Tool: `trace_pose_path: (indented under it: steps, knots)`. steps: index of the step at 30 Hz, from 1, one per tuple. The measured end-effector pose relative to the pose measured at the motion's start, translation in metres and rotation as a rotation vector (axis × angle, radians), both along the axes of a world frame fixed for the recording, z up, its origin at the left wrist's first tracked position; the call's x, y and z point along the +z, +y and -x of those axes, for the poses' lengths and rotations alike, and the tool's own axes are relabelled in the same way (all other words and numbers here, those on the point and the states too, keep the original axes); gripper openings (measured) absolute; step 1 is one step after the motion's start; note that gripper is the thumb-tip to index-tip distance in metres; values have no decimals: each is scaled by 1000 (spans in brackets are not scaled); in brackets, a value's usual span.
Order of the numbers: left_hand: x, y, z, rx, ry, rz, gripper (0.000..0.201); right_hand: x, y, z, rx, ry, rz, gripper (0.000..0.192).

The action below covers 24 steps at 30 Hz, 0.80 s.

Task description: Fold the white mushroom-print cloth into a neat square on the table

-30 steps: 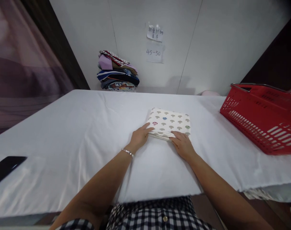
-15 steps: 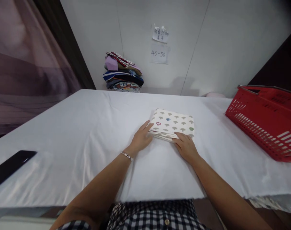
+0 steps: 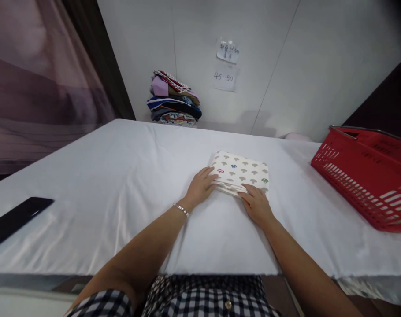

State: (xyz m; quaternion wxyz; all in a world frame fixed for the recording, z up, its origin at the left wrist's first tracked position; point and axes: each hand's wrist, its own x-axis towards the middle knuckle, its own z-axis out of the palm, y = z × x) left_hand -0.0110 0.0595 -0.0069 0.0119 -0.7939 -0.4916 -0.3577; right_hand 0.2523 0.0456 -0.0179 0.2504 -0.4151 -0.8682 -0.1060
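A white folded cloth [image 3: 240, 169] printed with grey mushrooms, plus a few in red, blue and green, lies flat in several layers on the white-covered table. Its near left corner is held by my left hand [image 3: 200, 188], with fingers along the left side and the thumb at the front edge. My right hand [image 3: 256, 203] grips the front edge towards the right, fingers on top and thumb low against the layers. The undersides of the layers are hidden.
A red plastic basket [image 3: 362, 171] stands on the right of the table [image 3: 104, 176]. At left lies a flat black object [image 3: 18, 218]. Folded fabrics [image 3: 176, 99] are piled at the back by the wall, below and left of two paper notes [image 3: 225, 77].
The view has shifted slightly. Both hands stay on the folded cloth in nearly the same places, and the cloth keeps its folded shape.
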Motion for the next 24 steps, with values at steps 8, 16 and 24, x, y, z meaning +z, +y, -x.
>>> trace_pose_path:
  steps: [8,16,24]
  knots:
    - [5,-17,-28,-182,259,-25,26,-3,1,-1,-18,-35,-13,25]
    - [-3,-12,-35,-161,282,-32,24,4,-3,2,10,65,64,24]
    - [-5,-23,-42,-103,321,41,26,51,50,9,6,485,479,26]
